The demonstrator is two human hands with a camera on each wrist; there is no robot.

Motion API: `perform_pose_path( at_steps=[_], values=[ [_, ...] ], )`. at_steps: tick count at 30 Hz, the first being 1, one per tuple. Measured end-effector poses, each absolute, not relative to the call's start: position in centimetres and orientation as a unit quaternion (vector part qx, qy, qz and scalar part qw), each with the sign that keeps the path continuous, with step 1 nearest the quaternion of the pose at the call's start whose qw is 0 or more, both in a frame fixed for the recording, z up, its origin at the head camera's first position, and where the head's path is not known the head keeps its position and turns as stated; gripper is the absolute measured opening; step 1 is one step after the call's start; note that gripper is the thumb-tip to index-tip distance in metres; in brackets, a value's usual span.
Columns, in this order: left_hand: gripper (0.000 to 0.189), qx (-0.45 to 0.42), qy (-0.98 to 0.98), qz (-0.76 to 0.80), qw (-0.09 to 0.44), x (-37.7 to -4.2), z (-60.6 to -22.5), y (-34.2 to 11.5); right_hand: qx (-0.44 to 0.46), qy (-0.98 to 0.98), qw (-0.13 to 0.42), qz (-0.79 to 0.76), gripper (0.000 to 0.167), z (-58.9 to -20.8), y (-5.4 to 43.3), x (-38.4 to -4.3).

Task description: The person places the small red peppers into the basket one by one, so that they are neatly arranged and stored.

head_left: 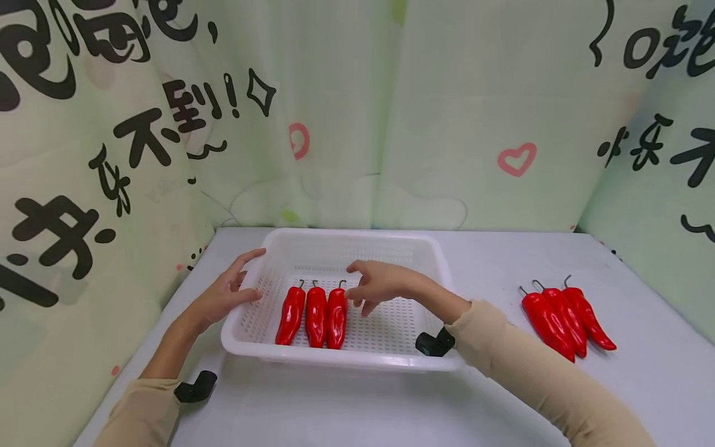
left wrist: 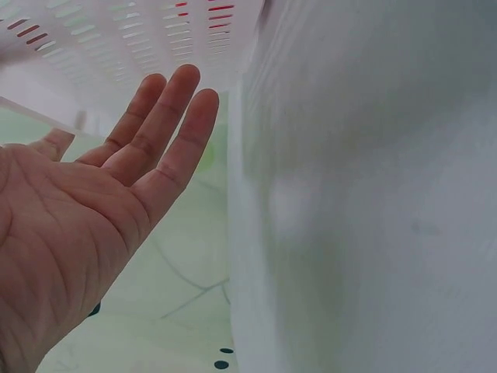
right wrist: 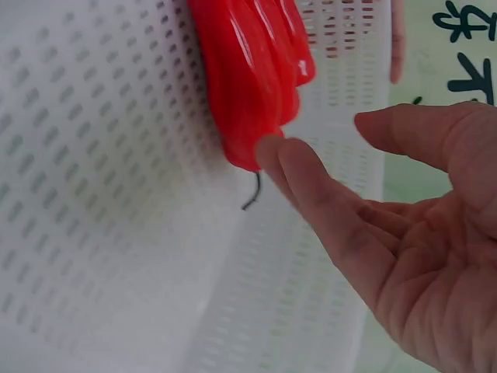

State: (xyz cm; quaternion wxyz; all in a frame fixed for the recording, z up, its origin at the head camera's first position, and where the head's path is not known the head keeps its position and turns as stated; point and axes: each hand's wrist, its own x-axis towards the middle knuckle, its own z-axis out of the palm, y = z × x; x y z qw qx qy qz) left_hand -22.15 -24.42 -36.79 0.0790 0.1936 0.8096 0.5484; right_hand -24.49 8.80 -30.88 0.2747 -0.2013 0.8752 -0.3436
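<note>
A white plastic basket (head_left: 385, 358) with perforated walls holds three red chili peppers (head_left: 316, 315) lying side by side, stems toward its far wall. At the basket's left rim is my left hand (head_left: 226, 297), its thumb and index finger spread over the edge. In the left wrist view the other fingers (left wrist: 175, 151) extend straight beside the basket's outer wall. Above the basket floor, my right hand (head_left: 382, 282) is just right of the rightmost pepper (head_left: 337, 316). Its fingertips are right at the pepper's stem end (right wrist: 248, 151), thumb apart and nothing gripped.
Three more red chili peppers (head_left: 566, 316) lie close together on the white table (head_left: 491, 261), right of the basket. A pale green curtain (head_left: 436, 124) with black lettering and pink hearts surrounds the table's back and sides.
</note>
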Motion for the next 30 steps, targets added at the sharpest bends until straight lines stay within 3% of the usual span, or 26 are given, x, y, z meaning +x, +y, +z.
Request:
perform_pose_path(
  at_steps=[5, 9, 18, 24, 30],
  values=[
    [0.085, 0.199, 0.807, 0.550, 0.078, -22.3, -36.9, -24.1, -0.267, 0.905, 0.096, -0.317, 0.060, -27.4, 10.2, -22.7],
    [0.084, 0.195, 0.814, 0.541, 0.076, -22.4, -36.7, -24.2, -0.271, 0.891, 0.026, -0.362, 0.058, -25.1, 11.3, -21.3],
    [0.088, 0.199, 0.861, 0.457, 0.102, -22.8, -35.5, -25.1, -0.264, 0.877, -0.021, -0.400, 0.053, -23.4, 13.9, -18.5],
    [0.101, 0.216, 0.867, 0.422, 0.155, -23.2, -33.8, -26.4, -0.271, 0.874, -0.023, -0.402, 0.051, -23.8, 15.9, -16.8],
    [0.101, 0.211, 0.871, 0.399, 0.194, -23.8, -32.2, -26.7, -0.252, 0.877, -0.025, -0.409, 0.048, -24.4, 18.0, -15.2]
  ],
)
